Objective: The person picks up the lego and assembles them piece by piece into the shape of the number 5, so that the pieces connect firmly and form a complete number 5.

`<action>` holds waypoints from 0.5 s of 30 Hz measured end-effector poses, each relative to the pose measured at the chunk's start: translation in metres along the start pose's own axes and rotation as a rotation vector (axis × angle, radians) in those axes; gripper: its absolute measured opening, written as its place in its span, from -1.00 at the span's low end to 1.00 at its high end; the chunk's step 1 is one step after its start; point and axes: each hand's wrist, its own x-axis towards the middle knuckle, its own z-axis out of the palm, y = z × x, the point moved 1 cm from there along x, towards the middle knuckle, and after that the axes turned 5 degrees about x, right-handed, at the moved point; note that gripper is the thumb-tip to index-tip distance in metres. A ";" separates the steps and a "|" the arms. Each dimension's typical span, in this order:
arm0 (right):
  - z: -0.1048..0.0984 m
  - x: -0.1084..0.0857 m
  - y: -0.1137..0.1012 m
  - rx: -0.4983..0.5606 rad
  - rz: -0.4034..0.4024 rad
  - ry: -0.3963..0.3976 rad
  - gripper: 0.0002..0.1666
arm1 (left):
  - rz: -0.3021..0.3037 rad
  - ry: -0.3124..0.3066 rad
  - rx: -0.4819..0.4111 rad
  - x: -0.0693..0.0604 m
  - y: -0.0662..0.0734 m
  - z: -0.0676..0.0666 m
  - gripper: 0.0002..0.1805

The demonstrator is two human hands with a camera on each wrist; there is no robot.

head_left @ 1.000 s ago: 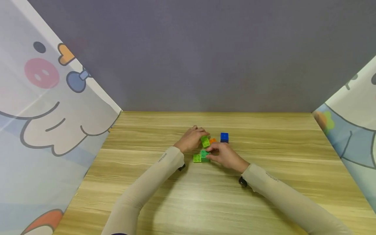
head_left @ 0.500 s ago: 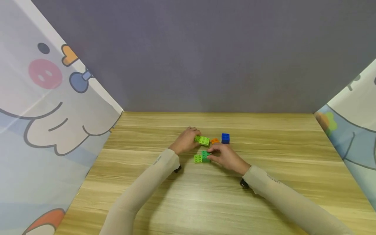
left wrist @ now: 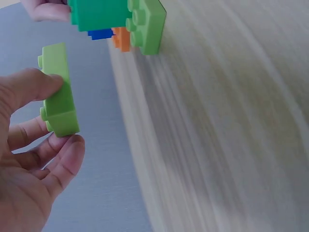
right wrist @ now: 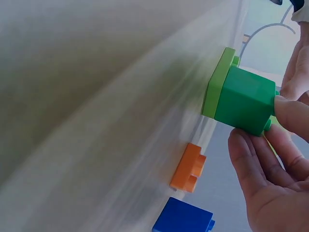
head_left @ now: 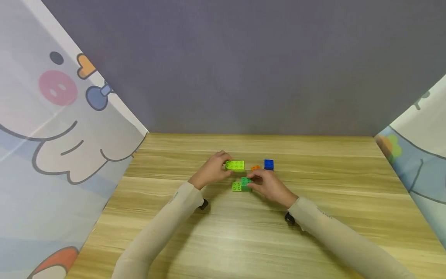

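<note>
A long lime-green toy brick is pinched between the thumb and fingers of my left hand; the left wrist view shows it lifted off the table. My right hand grips a darker green brick by its sides, thumb opposite fingers. That green brick stands on one half of a flat lime-green brick, whose other studs show to its left. Beyond my right hand's fingers lies a thin orange brick. A blue brick stands just right of the orange one.
All the bricks are on or over a wood-grain table. A grey panel rises along its far edge. Cartoon-printed panels flank it, one on the left and another on the right.
My left hand has moved left with the long lime-green brick and turned it from slanted to lying crosswise. My right hand stays on the green brick.
</note>
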 end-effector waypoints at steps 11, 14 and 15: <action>-0.004 0.005 0.002 0.003 -0.020 0.055 -0.74 | 0.000 0.042 -0.051 -0.008 0.006 -0.006 -0.61; -0.005 0.006 0.003 0.011 -0.021 0.066 -0.74 | 0.006 0.049 -0.059 -0.010 0.006 -0.007 -0.61; -0.005 0.006 0.003 0.016 -0.017 0.068 -0.73 | 0.009 0.051 -0.060 -0.010 0.006 -0.007 -0.61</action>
